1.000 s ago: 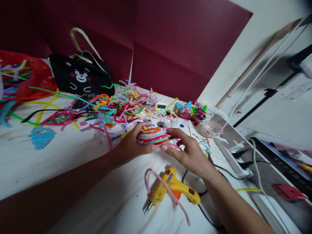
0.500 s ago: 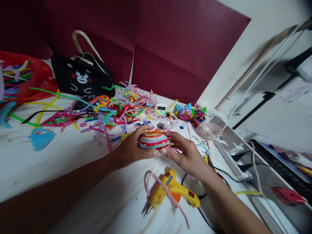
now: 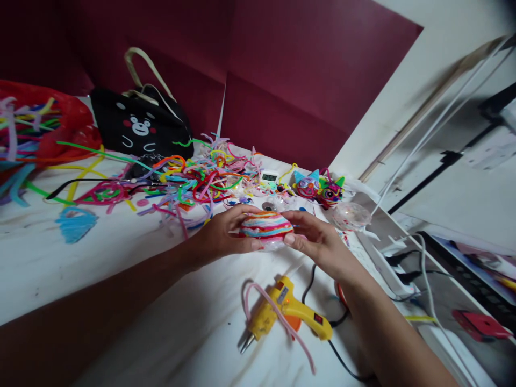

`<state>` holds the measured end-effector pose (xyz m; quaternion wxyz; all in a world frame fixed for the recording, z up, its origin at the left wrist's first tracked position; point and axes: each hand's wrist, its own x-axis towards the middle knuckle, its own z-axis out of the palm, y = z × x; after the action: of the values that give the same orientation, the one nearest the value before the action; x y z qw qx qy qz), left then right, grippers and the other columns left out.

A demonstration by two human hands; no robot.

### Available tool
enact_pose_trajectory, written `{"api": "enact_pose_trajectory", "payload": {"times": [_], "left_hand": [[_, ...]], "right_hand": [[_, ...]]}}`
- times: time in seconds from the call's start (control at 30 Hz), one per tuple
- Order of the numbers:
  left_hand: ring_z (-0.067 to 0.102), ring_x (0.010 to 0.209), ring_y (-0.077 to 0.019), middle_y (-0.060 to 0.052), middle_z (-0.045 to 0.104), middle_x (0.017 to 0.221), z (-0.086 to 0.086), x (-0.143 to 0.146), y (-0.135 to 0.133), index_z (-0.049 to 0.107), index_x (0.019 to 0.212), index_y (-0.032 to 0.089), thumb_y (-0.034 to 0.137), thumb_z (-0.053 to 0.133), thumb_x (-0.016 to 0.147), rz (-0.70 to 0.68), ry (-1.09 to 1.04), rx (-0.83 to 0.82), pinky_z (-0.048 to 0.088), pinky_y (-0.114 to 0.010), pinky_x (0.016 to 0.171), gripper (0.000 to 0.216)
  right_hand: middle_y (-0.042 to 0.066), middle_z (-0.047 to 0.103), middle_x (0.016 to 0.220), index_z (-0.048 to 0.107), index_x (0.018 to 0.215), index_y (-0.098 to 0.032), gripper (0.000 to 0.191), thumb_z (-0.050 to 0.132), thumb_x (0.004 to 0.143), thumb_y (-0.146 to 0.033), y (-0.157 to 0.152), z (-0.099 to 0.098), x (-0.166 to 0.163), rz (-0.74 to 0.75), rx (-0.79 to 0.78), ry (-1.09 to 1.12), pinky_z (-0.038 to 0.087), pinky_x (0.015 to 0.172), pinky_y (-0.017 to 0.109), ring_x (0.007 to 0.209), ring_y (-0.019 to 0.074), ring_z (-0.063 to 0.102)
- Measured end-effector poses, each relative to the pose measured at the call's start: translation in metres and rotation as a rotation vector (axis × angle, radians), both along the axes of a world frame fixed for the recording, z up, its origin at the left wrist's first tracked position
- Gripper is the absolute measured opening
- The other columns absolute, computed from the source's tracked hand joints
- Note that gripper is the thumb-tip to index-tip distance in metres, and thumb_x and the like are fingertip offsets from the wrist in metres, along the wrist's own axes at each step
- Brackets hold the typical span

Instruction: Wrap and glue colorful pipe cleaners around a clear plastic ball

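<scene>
Between my two hands is a striped dome [image 3: 266,224] wound in orange, white, pink, red and light-blue fuzzy pipe cleaners, with a clear plastic edge showing at its underside. My left hand [image 3: 220,235] grips its left side, thumb at the front and fingers behind. From the right, my right hand [image 3: 316,241] holds it the same way, thumb tip on the front. Below the hands a yellow hot glue gun [image 3: 282,309] lies on the white table, its small light glowing orange. A pink pipe cleaner [image 3: 278,317] lies across the gun.
A tangled heap of pipe cleaners [image 3: 201,177] spreads behind my hands, near a black bag [image 3: 139,126] and a small digital clock [image 3: 269,178]. Two colourful animal-head figures [image 3: 306,184] and a clear plastic dome [image 3: 351,216] stand back right. A power strip [image 3: 397,263] and cords run along the right.
Both hands have shifted slightly right with the striped dome. It is tilted a little differently, so its clear lower edge now shows. The glue gun stays in place.
</scene>
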<state>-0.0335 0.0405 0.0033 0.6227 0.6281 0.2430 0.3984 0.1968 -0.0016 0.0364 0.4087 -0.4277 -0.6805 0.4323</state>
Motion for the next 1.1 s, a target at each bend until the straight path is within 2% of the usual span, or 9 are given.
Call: {"api": "enact_pose_trajectory", "payload": {"times": [0.2, 0.5, 0.77, 1.1], "left_hand": [[0.062, 0.12, -0.0354, -0.012, 0.07, 0.125, 0.001, -0.002, 0.002, 0.061, 0.121, 0.018, 0.029, 0.083, 0.068, -0.02, 0.007, -0.008, 0.054, -0.042, 0.095, 0.058], [0.06, 0.124, -0.0365, -0.013, 0.069, 0.128, 0.005, -0.004, 0.004, 0.063, 0.121, 0.017, 0.029, 0.085, 0.067, -0.049, -0.03, -0.076, 0.048, -0.047, 0.104, 0.059], [0.057, 0.128, -0.0363, -0.013, 0.068, 0.13, 0.004, -0.005, 0.004, 0.064, 0.122, 0.018, 0.028, 0.086, 0.067, -0.08, -0.034, -0.101, 0.049, -0.047, 0.103, 0.06], [0.06, 0.125, -0.0339, -0.012, 0.066, 0.134, 0.003, -0.004, 0.004, 0.065, 0.126, 0.019, 0.029, 0.086, 0.067, -0.067, 0.008, -0.113, 0.051, -0.046, 0.102, 0.064]], "right_hand": [[0.006, 0.072, 0.113, 0.064, 0.115, -0.025, 0.041, 0.076, 0.081, -0.044, 0.002, 0.0, 0.006, -0.02, -0.021, -0.019, 0.055, 0.087, 0.038, 0.098, 0.0226, 0.069], [0.005, 0.072, 0.116, 0.066, 0.115, -0.026, 0.039, 0.077, 0.081, -0.043, 0.005, -0.004, 0.011, 0.001, -0.02, 0.033, 0.054, 0.09, 0.037, 0.102, 0.0223, 0.069], [0.006, 0.072, 0.119, 0.066, 0.114, -0.025, 0.042, 0.077, 0.08, -0.045, 0.006, -0.005, 0.013, -0.025, -0.034, 0.023, 0.053, 0.092, 0.039, 0.105, 0.0233, 0.068], [0.007, 0.072, 0.121, 0.069, 0.113, -0.026, 0.043, 0.08, 0.076, -0.047, 0.008, -0.009, 0.012, -0.034, -0.091, 0.115, 0.055, 0.095, 0.043, 0.11, 0.0255, 0.067]]}}
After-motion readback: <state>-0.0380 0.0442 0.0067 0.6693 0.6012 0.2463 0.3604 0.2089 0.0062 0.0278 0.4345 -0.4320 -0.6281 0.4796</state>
